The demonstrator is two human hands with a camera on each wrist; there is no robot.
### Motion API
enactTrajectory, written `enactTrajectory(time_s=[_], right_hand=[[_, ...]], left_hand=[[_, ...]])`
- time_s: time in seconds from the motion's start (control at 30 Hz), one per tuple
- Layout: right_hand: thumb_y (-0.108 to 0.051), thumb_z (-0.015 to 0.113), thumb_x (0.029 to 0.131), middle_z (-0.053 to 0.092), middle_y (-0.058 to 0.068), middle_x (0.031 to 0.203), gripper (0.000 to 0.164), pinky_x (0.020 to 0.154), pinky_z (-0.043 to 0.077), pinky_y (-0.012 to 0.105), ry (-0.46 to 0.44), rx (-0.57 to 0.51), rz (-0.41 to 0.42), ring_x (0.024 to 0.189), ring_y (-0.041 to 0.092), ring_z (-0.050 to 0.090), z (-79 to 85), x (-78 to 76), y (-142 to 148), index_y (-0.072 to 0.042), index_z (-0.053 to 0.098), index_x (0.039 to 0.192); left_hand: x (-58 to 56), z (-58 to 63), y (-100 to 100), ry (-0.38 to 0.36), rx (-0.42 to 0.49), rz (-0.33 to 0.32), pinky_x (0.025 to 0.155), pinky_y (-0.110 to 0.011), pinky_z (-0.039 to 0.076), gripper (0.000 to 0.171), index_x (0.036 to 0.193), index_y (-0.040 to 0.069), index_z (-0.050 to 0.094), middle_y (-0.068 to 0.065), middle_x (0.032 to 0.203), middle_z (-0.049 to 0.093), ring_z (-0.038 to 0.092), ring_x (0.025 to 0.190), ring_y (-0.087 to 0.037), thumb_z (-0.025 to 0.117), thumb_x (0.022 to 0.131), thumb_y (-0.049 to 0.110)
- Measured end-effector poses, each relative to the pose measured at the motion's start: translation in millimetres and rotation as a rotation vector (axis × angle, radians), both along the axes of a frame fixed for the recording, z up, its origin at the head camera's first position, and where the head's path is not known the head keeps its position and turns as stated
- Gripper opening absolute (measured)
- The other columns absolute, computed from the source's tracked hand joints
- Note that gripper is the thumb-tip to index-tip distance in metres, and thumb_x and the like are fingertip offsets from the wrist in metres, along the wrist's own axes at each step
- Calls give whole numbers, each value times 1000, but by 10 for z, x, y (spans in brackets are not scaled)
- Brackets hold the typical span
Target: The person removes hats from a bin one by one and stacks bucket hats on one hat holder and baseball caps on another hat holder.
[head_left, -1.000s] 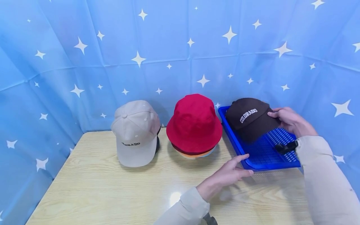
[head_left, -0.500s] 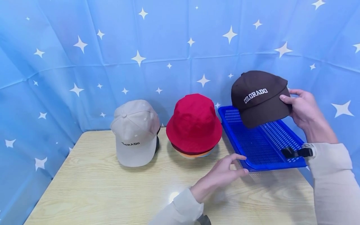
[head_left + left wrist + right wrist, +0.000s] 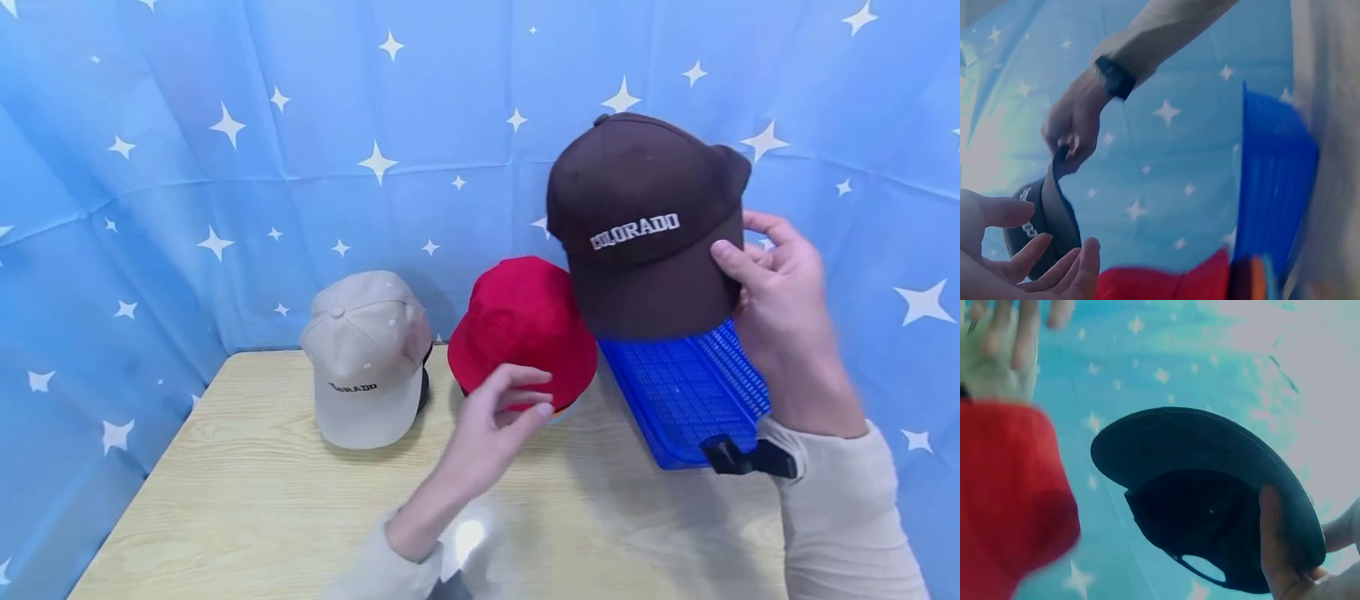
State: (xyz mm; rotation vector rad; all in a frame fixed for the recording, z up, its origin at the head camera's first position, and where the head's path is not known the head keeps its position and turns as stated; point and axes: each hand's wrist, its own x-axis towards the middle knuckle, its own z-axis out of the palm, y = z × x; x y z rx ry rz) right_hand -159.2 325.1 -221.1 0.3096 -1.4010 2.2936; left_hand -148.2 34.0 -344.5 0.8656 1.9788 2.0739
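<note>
A dark brown baseball cap [image 3: 637,192] lettered COLORADO hangs in the air, its brim toward me. My right hand [image 3: 787,308] pinches the brim's right side; the right wrist view shows the cap's underside [image 3: 1191,462] and rear strap gap. Loosely bent and holding nothing, my left hand [image 3: 487,425] hovers before the red bucket hat [image 3: 525,317], which tops a stack of hats. Beneath the brown cap stands a blue plastic basket [image 3: 645,408], partly hidden by the cap and right forearm. On the left lies a beige cap [image 3: 367,350], with a dark one under it.
The hats and basket rest on a light wooden table [image 3: 247,500]. Behind them hangs a blue curtain [image 3: 315,133] with white stars. The basket is at the table's right side, close to the red hat stack.
The brown cap has risen out of the blue basket in my right hand and come left and nearer. My left hand has left the basket's front corner and moved left.
</note>
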Motion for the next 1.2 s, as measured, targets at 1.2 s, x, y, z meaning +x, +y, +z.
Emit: enactTrajectory(time_s=[1.2], right_hand=[[3, 66, 97, 64, 5, 94, 21, 64, 62, 28, -340, 51, 230, 67, 15, 68, -1012, -1170, -2580, -3, 62, 116]], left_hand=[[-1143, 2, -1681, -363, 861, 570, 67, -29, 64, 21, 93, 0, 58, -9, 88, 63, 70, 62, -17, 76, 88, -6]])
